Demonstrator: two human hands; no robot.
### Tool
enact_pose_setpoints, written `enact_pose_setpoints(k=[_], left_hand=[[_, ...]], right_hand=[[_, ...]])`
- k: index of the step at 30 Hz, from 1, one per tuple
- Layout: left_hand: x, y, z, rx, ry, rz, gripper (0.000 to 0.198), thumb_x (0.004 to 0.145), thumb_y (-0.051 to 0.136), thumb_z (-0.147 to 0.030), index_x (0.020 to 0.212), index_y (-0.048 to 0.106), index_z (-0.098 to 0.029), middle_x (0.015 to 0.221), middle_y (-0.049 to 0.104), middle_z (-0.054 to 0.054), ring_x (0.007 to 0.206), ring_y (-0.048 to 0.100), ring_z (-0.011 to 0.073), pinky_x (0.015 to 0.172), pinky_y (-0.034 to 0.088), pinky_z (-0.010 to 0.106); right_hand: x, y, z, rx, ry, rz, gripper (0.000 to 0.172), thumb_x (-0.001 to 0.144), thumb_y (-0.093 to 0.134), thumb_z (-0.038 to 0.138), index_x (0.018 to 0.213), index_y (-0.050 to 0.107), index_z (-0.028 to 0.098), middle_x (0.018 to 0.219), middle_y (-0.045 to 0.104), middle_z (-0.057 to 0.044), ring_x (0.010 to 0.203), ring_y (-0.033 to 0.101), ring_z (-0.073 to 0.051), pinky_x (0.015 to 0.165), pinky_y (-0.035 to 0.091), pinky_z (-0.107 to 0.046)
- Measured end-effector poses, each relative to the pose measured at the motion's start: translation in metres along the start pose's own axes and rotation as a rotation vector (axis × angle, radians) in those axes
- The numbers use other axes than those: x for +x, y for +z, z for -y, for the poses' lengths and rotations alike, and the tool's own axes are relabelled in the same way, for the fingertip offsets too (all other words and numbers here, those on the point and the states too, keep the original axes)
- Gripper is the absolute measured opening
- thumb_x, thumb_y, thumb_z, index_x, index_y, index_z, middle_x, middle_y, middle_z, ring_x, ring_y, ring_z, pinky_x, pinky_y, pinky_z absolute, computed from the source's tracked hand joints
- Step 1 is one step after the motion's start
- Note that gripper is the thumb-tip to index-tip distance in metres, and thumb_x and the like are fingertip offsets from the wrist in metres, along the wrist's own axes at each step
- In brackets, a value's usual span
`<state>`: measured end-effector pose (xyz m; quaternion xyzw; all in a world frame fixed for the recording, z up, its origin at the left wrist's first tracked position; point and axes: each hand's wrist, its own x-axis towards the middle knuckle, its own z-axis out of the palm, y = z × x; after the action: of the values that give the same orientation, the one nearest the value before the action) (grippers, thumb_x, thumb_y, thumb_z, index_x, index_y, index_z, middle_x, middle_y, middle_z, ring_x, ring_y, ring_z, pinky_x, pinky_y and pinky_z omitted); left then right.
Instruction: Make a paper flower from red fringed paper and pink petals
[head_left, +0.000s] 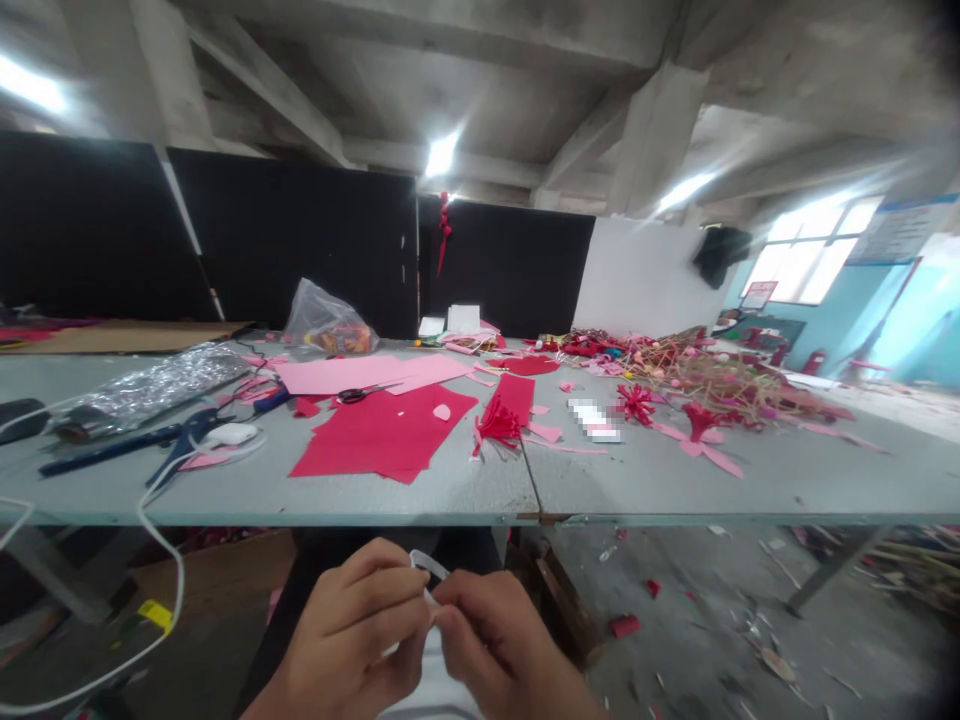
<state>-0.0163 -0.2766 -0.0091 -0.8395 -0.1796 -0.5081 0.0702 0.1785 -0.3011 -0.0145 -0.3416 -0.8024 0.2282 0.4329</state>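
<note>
Below the table edge, in front of my lap, my left hand and my right hand are close together with their fingers pinched. Between their fingertips is a thin white strip, bent into a small loop above the fingers. Both hands grip it, but its lower part is hidden by the fingers, and what it belongs to cannot be made out. On the table ahead lie red sheets, a long pink sheet, dark-handled scissors and a red fringed piece.
A clear-wrapped silvery roll, a blue tool and a white cable are on the left. Rightward are a pink-and-red paper flower and a heap of dry stems. Scraps litter the floor.
</note>
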Motion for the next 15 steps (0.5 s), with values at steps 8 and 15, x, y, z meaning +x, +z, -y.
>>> enact_pose_setpoints(k=[8,15], left_hand=[[0.003,-0.002,0.001,-0.081,-0.017,-0.018,0.028,0.080,0.066,0.006,0.093,0.066,-0.019,0.077,0.070,0.001,0.079,0.067,0.0146,0.078,0.062,0.029],[0.002,-0.003,-0.001,-0.145,-0.102,-0.039,0.027,0.083,0.062,0.006,0.091,0.064,-0.020,0.079,0.067,0.001,0.080,0.066,0.0129,0.082,0.062,0.026]], right_hand=[[0.000,0.013,-0.009,0.576,0.217,0.125,0.036,0.104,0.049,0.048,0.086,0.057,0.019,0.060,0.046,0.005,0.052,0.039,-0.008,0.049,0.030,-0.020],[0.003,0.029,-0.017,0.839,0.217,0.083,0.040,0.102,0.054,0.053,0.083,0.054,0.018,0.056,0.045,0.006,0.048,0.035,-0.007,0.047,0.028,-0.020]])
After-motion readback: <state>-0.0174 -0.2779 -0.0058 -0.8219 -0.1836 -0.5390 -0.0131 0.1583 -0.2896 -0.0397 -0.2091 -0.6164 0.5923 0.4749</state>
